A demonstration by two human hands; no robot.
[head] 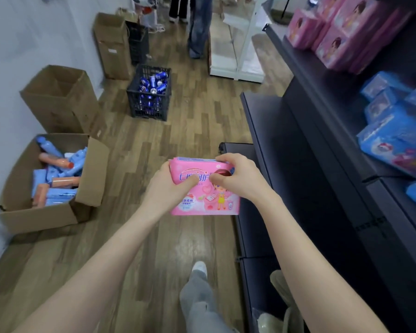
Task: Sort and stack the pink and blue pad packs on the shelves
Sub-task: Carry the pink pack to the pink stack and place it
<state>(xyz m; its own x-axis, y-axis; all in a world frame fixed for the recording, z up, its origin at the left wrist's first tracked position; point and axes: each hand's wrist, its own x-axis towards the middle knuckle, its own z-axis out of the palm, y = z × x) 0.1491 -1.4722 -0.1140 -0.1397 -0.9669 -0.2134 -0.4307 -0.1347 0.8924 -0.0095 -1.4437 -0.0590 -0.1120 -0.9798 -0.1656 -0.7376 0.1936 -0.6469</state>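
Both hands grip a flat pink plastic pad pack (205,195) printed with a cartoon girl: the left hand (172,188) on its left edge, the right hand (239,175) over its top right corner, thumbs pressed on the front. Right of the hands stands a dark shelf unit (322,150); to their left, an open brown cardboard box (41,212) sits on the floor.

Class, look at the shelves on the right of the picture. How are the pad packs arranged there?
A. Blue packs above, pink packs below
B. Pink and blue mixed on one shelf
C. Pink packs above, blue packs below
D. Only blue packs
C: the pink packs sit on the upper shelf, and the blue packs on the shelf beneath.
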